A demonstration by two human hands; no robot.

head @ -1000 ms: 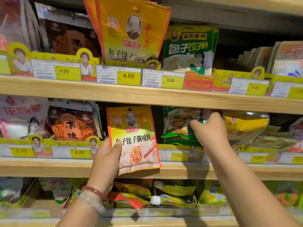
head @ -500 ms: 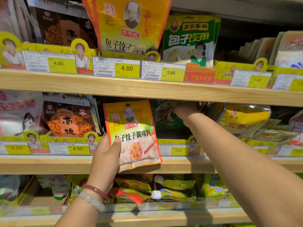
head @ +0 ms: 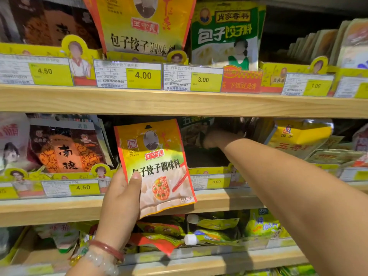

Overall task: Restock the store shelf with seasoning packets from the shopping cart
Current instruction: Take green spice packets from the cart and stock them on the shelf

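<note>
Left hand (head: 121, 198) pinches yellow seasoning packet (head: 154, 166) by lower left corner, thumb on front, mid frame, in front of middle shelf (head: 49, 210). Packet upright, long axis vertical, slight tilt. Right hand (head: 214, 139) buried in dark slot right of packet; grip unclear, can't tell. Slot just up-right of packet, so left hand nearer. Tag below slot says 3.00 tho, packet's match up top is 4.00.

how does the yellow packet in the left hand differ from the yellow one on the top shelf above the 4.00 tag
The held packet looks smaller and is gripped by the left hand in front of the middle shelf; the top-shelf packet looks larger and stands on its shelf behind the 4.00 tag. The held packet shows fully, with a dumpling picture; the top-shelf packet is cut off above. Both share yellow and red colouring, a portrait and the same characters.
</note>
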